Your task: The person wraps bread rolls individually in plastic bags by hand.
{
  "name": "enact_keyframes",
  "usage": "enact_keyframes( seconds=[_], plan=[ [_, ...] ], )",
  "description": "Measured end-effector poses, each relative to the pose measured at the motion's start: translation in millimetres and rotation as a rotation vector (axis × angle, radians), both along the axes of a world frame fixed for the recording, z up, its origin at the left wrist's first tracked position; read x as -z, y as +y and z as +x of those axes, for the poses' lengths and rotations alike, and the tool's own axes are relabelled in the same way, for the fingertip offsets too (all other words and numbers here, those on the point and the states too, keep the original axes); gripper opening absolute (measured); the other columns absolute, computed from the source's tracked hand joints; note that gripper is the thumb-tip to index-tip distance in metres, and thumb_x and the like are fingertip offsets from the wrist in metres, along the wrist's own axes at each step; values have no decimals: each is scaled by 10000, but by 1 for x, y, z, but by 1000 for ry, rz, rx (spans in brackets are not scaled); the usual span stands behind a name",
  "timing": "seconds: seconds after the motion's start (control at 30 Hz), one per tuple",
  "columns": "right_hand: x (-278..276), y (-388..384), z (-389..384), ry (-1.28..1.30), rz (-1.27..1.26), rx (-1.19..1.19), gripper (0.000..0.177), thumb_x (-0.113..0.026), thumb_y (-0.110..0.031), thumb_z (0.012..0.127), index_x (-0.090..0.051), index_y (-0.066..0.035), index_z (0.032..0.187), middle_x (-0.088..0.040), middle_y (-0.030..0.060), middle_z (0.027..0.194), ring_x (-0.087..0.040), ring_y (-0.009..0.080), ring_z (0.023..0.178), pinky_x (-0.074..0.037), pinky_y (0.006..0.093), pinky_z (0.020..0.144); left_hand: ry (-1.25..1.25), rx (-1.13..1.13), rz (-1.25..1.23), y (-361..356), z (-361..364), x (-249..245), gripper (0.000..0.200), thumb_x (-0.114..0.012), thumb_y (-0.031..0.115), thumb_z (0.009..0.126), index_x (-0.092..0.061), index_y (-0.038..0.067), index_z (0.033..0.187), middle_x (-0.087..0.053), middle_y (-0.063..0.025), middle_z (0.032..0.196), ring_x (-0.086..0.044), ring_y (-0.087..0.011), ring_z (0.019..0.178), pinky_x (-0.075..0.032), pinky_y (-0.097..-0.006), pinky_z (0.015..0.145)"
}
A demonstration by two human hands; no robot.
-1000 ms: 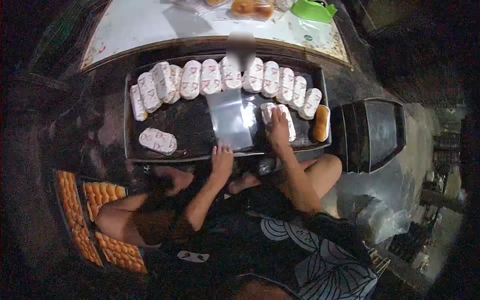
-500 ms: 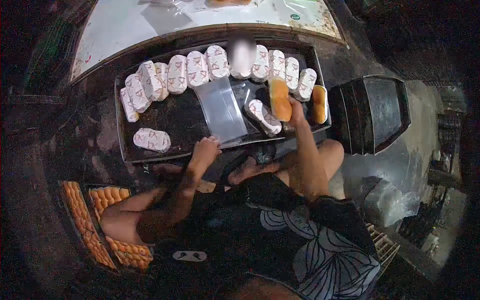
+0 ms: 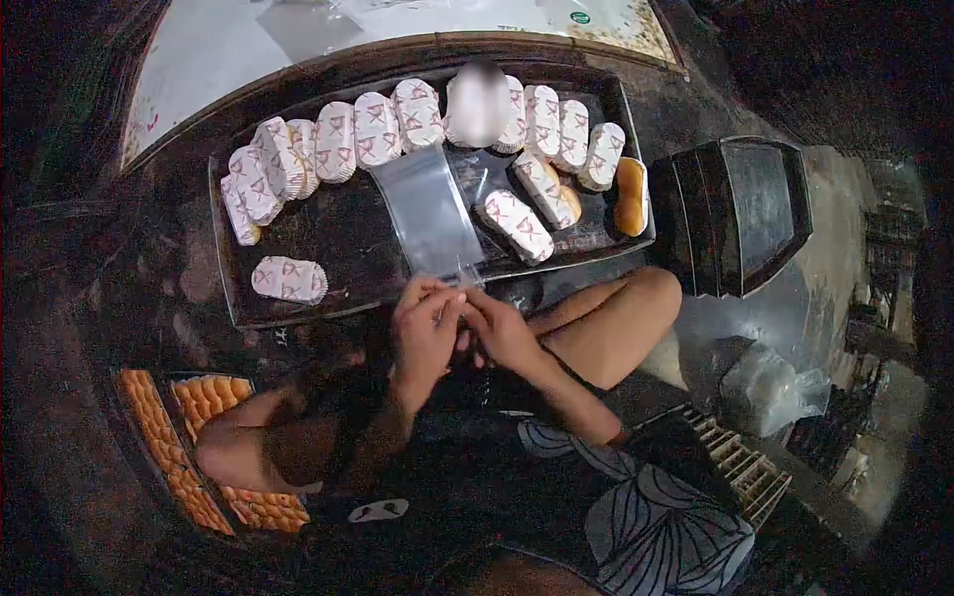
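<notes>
a dark baking tray (image 3: 224, 288) carries a curved row of paper-wrapped buns (image 3: 378, 127), one wrapped bun (image 3: 289, 279) alone near its left front, and a bare golden bun (image 3: 629, 196) at the right end. a white bench (image 3: 219, 50) lies beyond.

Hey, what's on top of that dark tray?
Paper-wrapped buns line the far edge of the tray, with one bare bun and a clear bag. The left hand and right hand cover its near end.
</notes>
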State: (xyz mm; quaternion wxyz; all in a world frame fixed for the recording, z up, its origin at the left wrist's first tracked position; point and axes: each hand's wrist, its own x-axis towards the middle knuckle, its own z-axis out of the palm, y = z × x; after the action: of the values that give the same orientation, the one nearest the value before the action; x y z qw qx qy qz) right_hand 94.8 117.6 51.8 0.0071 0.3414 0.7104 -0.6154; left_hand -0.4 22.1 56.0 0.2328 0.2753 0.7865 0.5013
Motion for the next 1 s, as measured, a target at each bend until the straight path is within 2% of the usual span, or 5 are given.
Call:
enact_keyframes(
  seconds=[0.17,0.3,0.47,0.7,1.0],
  plan=[
    [9,17,-34,493,-645,386,477,-398,-367,877,-387,-50,1234,-534,170,1052,-551,211,868,-453,313,743,99,70,38,4,23,0,279,-542,83,800,-555,39,1075,-538,-96,887,-538,-182,746,-436,-262,645],
    [18,-19,-29,801,-1416,494,594,-391,-393,864,-215,-53,1318,-390,133,1254,-400,291,1113,-302,403,955,-1138,-351,529,-10,-15,15,504,-477,221,855,-262,86,1290,-421,-132,1190,-477,-212,989,-389,-376,872],
    [108,85,-5,-171,1349,-345,719,-590,-299,748,-240,89,1243,-381,274,1212,-420,368,1102,-324,425,929,-1191,-724,821,-24,-62,16,285,-439,205,863,-441,19,1079,-502,-116,1017,-461,-238,1013,-374,-427,896],
    [4,60,-29,358,-412,-52,570,-581,-150,777,-317,-9,1263,-420,110,1229,-372,194,1157,-280,310,973,-1440,-469,1268,-58,-91,3,439,-389,277,862,-338,-1,1197,-409,-142,1201,-371,-289,1154,-304,-481,961],
    [-55,8,-41,212,-11,-410,520,-534,-333,811,-425,24,1172,-538,172,1060,-522,262,979,-394,350,854,-1127,-380,1205,-60,-78,-3,417,-373,176,876,-305,-8,1245,-443,-147,1181,-421,-298,1112,-312,-420,985]
  ],
)
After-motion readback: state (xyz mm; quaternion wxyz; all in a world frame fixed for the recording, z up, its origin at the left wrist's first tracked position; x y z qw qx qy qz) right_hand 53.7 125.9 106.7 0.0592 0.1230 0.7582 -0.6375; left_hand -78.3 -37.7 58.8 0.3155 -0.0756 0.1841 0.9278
